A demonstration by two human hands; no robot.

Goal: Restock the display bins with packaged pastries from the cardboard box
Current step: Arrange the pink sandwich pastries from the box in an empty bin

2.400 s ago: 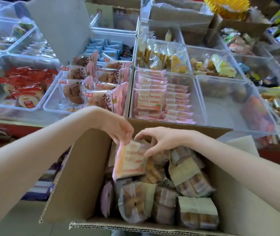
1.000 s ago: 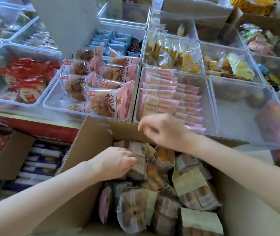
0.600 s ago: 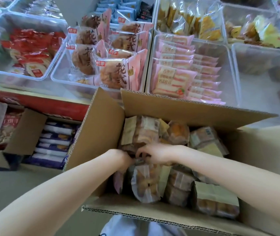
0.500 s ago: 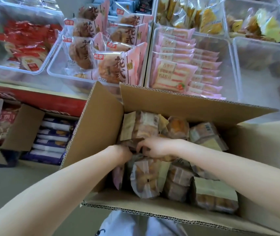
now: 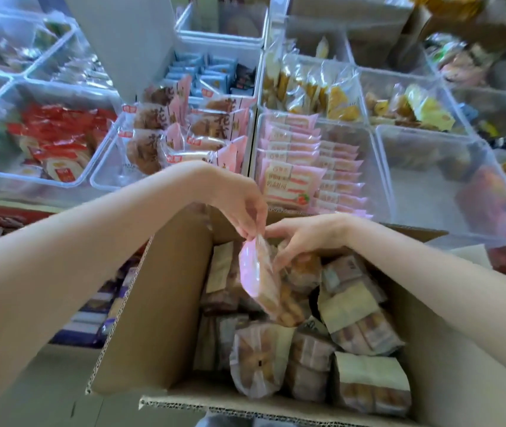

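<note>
An open cardboard box (image 5: 159,303) in front of me holds several wrapped pastries (image 5: 359,322). My left hand (image 5: 239,208) pinches the top edge of a pink pastry packet (image 5: 258,275) and holds it hanging above the box's far end. My right hand (image 5: 304,235) touches the same packet from the right, its fingers curled against the packet's side. Just beyond the box stands a clear bin (image 5: 381,180) with neat rows of matching pink packets (image 5: 291,171).
Left of that bin, another clear bin (image 5: 104,180) holds round pastries in pink wrappers. A bin of red packets (image 5: 51,140) sits further left. At right stands a nearly bare clear bin (image 5: 448,192). More bins fill the back rows. Stacked goods (image 5: 91,315) lie below left.
Both hands were down among the pastries in the box. They have since risen, with the left hand lifting a pink packet out of the pile toward the box's far end.
</note>
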